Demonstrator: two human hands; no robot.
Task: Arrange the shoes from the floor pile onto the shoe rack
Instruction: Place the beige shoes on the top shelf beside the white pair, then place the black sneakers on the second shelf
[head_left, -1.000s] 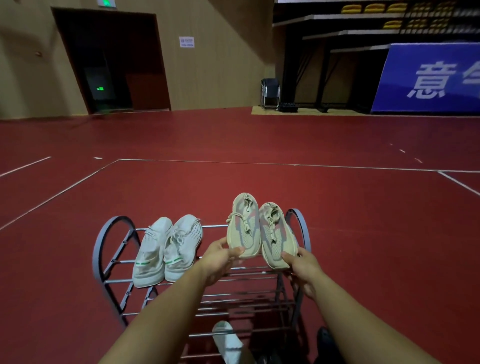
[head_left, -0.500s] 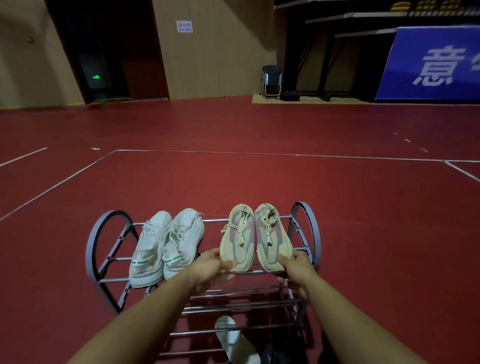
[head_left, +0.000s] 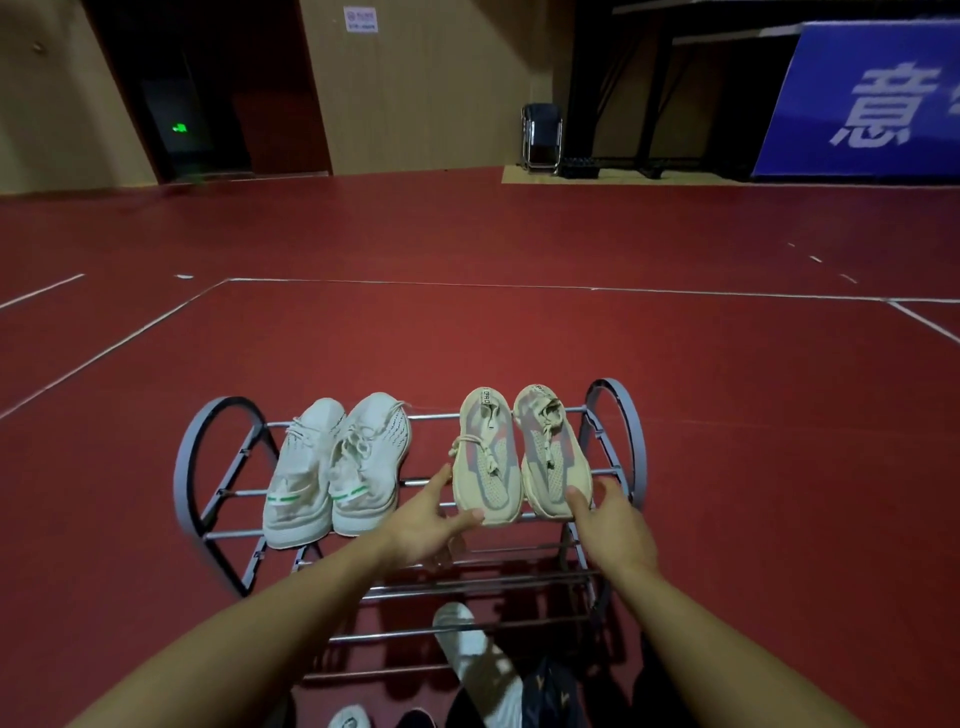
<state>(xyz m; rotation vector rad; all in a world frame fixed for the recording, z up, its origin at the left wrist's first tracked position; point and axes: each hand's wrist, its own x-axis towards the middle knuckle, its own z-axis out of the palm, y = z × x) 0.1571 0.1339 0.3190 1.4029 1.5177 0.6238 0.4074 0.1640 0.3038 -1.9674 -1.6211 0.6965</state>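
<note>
The left hand lies open at the near end of the left beige shoe, fingers straight, with a fingertip along the shoe's outer edge and the thumb against its end, touching but not curled round it. The right hand is likewise open, its straight fingers touching the near end of the right beige shoe. Neither hand grips anything.

Both beige shoes rest side by side, touching, on the top tier of the shoe rack, at its right end, just beside the right hoop. To their left on the same tier sits a pair of white sneakers, with a gap between the two pairs. Below the rack, on the red floor, a white shoe and some dark footwear wait in the pile, partly hidden by the lower bars.

The beige shoes look like knit uppers on foam soles, so they should be light and soft, yielding under a squeeze rather than slipping. I judge the firm sole rim or the stiffer end the best place to take hold; the laces are loose and could snag on the bars. On open rails a shoe could tip through a gap, so each should sit across two bars.
</note>
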